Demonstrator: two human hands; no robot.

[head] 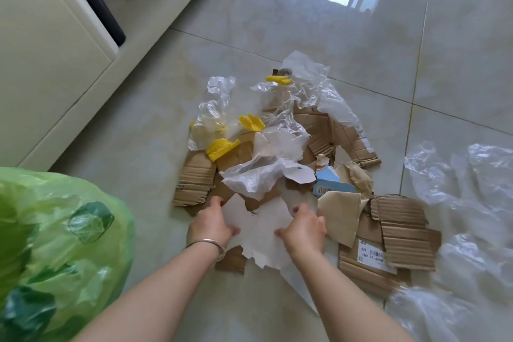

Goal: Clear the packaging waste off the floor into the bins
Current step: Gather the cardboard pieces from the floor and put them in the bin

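A heap of packaging waste lies on the tiled floor: torn brown cardboard pieces [394,233], crumpled clear plastic film [311,83], yellow foam netting [222,148], a small blue carton [330,184] and white paper. My left hand [212,223] and my right hand [304,228] both grip a torn white paper sheet [263,230] at the near edge of the heap, fingers curled over its left and right sides. A silver bangle sits on my left wrist. A green bin bag [61,244] with plastic inside stands at the lower left.
A cream cabinet [63,44] with a dark gap runs along the left. A clear plastic bag [460,219] spreads at the right edge. Glossy floor tiles [347,22] reflect a window beyond the heap.
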